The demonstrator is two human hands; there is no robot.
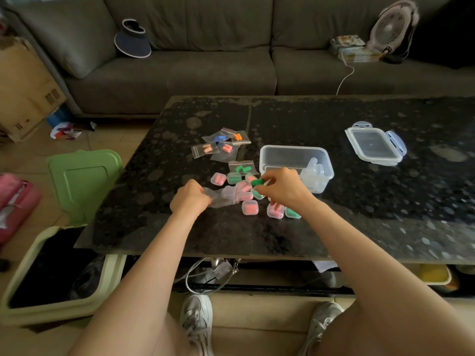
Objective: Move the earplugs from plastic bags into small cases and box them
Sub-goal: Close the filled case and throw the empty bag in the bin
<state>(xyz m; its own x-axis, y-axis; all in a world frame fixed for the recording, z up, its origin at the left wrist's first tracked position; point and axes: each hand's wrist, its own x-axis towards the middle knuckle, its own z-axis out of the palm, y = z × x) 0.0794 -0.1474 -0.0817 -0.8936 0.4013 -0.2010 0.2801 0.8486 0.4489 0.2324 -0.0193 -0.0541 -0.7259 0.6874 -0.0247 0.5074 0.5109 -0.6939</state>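
Two bare hands work low over a dark stone table (pixel 334 222). Left hand (pixel 190 199) is clenched round one end of a clear plastic bag (pixel 218 200); the bag stretches from it toward the right hand and looks empty. Right hand (pixel 282 188) pinches a green earplug (pixel 257 182) between thumb and fingertips, just above the bag's far end.

Several small cases with earplugs inside lie close round the right hand:
- A pink case (pixel 218 179) and a green case (pixel 234 178) sit side by side just beyond the gap between the hands.
- Another pink case (pixel 249 208) sits on the near side of the right hand's fingers.
- Two more cases (pixel 275 211), one pink and one green, sit under the right wrist, partly hidden.

A few more small things lie under the right fingers, too jumbled to sort.

A bag of green earplugs (pixel 243 168) lies just beyond the right hand's fingertips. Farther out, beyond both hands, four filled bags (pixel 227 148) lie in a loose cluster: blue, orange and two pink.

A clear plastic box (pixel 295 156) stands open, touching or nearly touching the back of the right hand, with empty clear cases (pixel 312 173) piled in its near right corner. The box lid (pixel 375 146) lies flat, well apart to the right of the right hand.

Left of the left arm, off the table, stands a bin (pixel 56 312) with its green lid (pixel 82 181) up.
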